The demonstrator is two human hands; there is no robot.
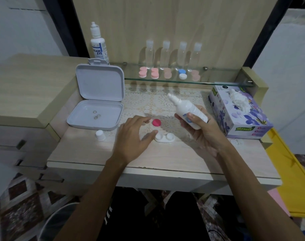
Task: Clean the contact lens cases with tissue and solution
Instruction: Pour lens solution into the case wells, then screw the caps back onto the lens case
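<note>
Plainly, "Mysoft" tissue box (238,112), "EYE" bottle (98,46)

A pale wooden worktop (165,159) stands in front of a light wooden back panel (174,23). A clear glass shelf (217,80) runs along the panel. Drawers (7,141) sit on the left. The floor has a brown and white patterned rug (26,193). White walls (23,32) stand behind.

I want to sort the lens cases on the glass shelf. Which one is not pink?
The fourth case from the left, with one blue cap and one white cap; the other four cases on the glass shelf have pink caps.
</note>
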